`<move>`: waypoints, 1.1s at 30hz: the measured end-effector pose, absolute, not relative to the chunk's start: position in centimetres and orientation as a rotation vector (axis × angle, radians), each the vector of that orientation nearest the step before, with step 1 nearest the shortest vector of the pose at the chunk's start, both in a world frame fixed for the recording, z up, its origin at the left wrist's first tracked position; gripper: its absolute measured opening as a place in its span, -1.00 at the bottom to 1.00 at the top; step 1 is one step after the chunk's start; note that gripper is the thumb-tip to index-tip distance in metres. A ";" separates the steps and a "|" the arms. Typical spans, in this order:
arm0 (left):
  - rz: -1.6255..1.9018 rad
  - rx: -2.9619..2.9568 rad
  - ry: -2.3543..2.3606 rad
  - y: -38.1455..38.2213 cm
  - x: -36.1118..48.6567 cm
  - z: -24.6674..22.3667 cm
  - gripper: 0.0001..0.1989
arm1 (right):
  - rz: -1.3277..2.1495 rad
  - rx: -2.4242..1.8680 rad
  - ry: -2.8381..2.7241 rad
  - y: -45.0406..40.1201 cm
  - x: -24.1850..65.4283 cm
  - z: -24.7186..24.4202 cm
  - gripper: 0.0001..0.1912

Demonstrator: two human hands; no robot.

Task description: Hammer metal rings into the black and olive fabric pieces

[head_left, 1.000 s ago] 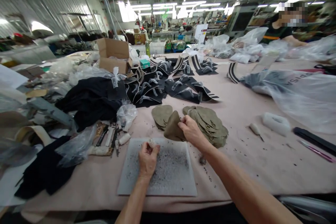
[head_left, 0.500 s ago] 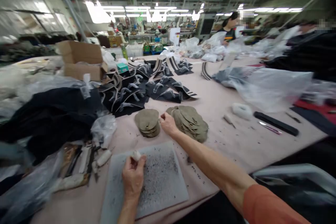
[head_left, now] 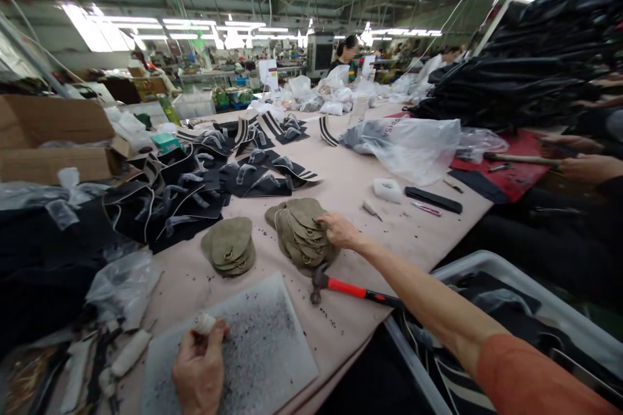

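our left hand (head_left: 199,366) holds a white piece (head_left: 204,321) above the board (head_left: 263,356). our right hand (head_left: 339,231), fingers narrow, touches the larger pile of green flaps (head_left: 299,233) on the bench (head_left: 343,183); grip unclear. we judge: picking step; next move calls for separating just one.

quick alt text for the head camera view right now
A person's right hand is at the edge of a larger pile of olive flaps on a pink table, a smaller pile to its left. The left hand holds a small white object over a speckled board; a red-handled hammer lies near the larger pile.
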State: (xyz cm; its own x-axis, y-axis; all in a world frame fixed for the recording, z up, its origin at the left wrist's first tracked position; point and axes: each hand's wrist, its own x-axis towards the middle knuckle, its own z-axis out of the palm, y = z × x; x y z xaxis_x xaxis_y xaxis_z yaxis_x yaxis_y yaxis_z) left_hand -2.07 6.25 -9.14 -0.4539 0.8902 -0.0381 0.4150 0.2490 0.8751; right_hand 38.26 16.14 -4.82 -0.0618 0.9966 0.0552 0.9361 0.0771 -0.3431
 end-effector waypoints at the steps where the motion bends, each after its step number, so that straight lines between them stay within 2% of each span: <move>1: 1.135 1.186 1.987 6.3 -2.1 -9.2 -0.51 | 0.319 -1.917 -2.110 16.3 38.5 -5.2 -0.46; 13: 1.204 1.227 1.947 6.2 -1.9 -8.7 -0.51 | 0.262 -1.890 -2.169 16.8 38.3 -5.8 -0.68; 18: 1.200 1.230 1.977 6.3 -1.9 -8.6 -0.51 | 0.208 -1.986 -1.956 17.0 37.7 -4.6 -0.65; 23: 1.298 1.239 1.898 5.6 -0.8 -8.0 -0.57 | 0.196 -1.993 -1.854 17.4 35.4 -1.4 -0.59; 28: 1.381 1.182 1.811 5.2 0.1 -7.7 -0.62 | 0.058 -1.657 -2.060 14.1 29.2 0.3 -0.68; 33: 1.408 1.159 1.747 4.9 0.3 -7.9 -0.68 | -0.139 -1.228 -2.481 5.7 22.7 -3.7 -0.71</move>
State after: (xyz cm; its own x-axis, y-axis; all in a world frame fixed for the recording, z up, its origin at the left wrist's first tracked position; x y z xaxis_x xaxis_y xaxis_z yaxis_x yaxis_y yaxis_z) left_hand 0.25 4.86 -7.92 -0.4336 0.8988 0.0649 0.2545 0.0530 0.9656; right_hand 22.73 5.73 -3.70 -0.5532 0.7484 0.3660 0.7845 0.6158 -0.0735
